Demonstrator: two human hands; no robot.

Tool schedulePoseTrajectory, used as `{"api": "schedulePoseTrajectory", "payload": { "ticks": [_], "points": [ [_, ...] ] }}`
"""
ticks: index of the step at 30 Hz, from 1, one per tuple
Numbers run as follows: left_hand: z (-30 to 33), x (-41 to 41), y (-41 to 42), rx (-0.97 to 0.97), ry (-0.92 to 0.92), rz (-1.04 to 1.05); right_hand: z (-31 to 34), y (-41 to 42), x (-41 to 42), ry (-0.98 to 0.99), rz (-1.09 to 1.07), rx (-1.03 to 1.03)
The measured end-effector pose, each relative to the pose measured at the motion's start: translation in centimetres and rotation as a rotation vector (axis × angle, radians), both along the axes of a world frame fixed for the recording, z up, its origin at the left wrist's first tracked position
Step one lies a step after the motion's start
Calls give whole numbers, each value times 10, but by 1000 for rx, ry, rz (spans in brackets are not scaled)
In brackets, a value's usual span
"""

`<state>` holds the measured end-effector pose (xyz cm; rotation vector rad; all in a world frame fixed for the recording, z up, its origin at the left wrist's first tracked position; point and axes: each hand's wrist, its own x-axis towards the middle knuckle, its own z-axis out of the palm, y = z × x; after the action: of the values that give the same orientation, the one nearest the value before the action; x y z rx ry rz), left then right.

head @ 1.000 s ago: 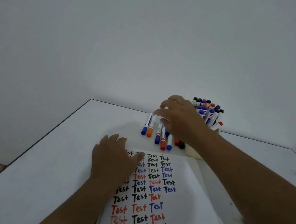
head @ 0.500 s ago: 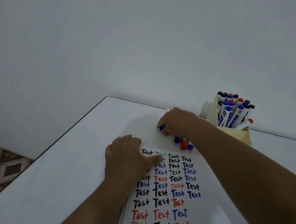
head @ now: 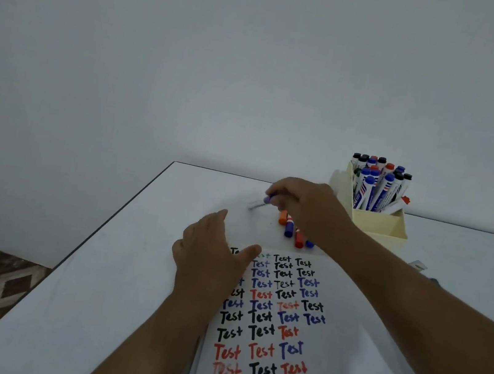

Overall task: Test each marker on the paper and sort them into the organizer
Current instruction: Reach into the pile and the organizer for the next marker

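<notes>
A person's right hand (head: 304,204) pinches a blue-capped marker (head: 261,201) just above the white surface (head: 119,250), lifted from the loose markers (head: 292,229) lying beside the paper (head: 343,347), apparently the next to be tested. The left hand (head: 212,255), fingers relaxed and flat, steadies the sheet's top corner. Markers apparently already sorted stand upright in the cream organizer (head: 376,221), near the wall.
</notes>
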<state>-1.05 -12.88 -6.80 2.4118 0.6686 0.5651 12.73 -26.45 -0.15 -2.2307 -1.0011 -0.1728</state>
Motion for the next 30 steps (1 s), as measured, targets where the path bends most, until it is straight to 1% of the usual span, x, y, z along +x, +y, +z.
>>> {"api": "schedulePoseTrajectory", "payload": {
  "ticks": [3,5,8,10,13,14,17,19,21,22,24,26,28,30],
  "points": [
    [2,0,-2,57,-19,-99,3,-30,-35,376,-8,429],
    [2,1,-3,91,-46,-168,5,-47,-55,551,-3,606],
    [5,1,-5,76,-210,-238,5,-70,-71,705,-1,720],
    [6,1,-7,53,-264,-277,3,-82,-76,712,-28,684],
    [8,-2,-8,-35,-308,-348,1,-97,-74,597,-51,509],
    [9,-4,-9,-69,-333,-371,1,-101,-73,494,-54,397],
    [11,-10,-15,-96,-383,-453,4,-105,-74,-30,29,-45],
    [11,-11,-18,-52,-415,-493,2,-98,-72,-373,97,-264],
    [9,-11,-19,-9,-457,-496,-4,-90,-68,-651,117,-370],
    [8,-10,-18,-7,-476,-490,-6,-86,-67,-718,108,-384],
    [8,-10,-17,-8,-507,-475,-7,-83,-65,-750,108,-347],
    [10,-12,-18,-49,-497,-464,-9,-81,-67,-694,100,-287],
    [12,-13,-18,-176,-459,-466,-13,-78,-68,-567,84,-207],
    [12,-12,-16,-248,-443,-470,-16,-78,-69,-373,36,-82]
  ]
}}
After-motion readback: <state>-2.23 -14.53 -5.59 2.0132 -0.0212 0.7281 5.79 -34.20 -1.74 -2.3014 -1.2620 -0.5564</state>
